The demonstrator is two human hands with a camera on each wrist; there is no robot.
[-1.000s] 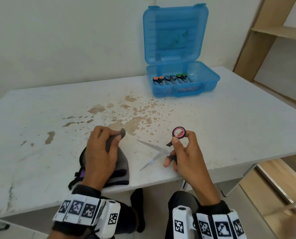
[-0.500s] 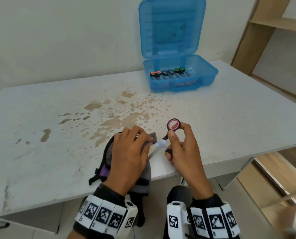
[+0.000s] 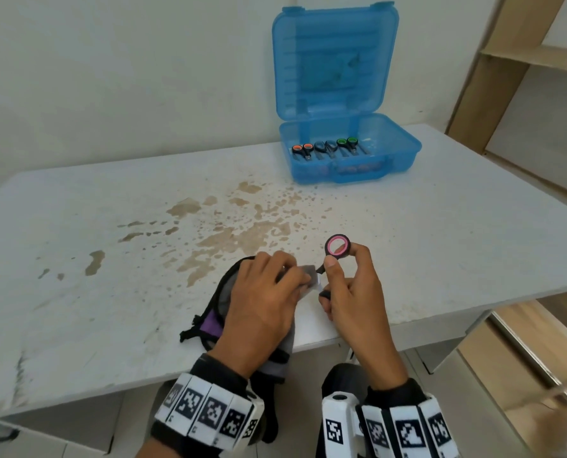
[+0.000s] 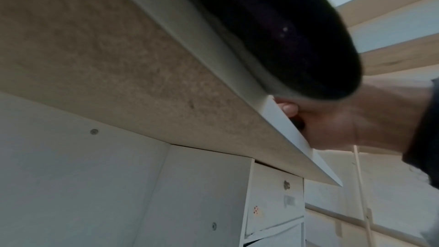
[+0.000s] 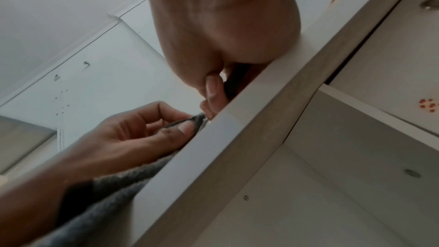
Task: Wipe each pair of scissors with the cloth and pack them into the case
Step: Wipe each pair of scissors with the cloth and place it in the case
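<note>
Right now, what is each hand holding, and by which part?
The right hand holds the scissors by their handle loops. The left hand pinches a fold of the cloth around the blades, which are mostly hidden.

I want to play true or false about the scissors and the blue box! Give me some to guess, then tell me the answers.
1. The blue case is open. True.
2. Five pairs of scissors lie in the case. False: three pairs show.
3. The right hand holds pink-handled scissors. True.
4. The left hand is empty. False: it pinches the grey cloth around the blades.
5. The table is spotless. False: it has brown stains.
</note>
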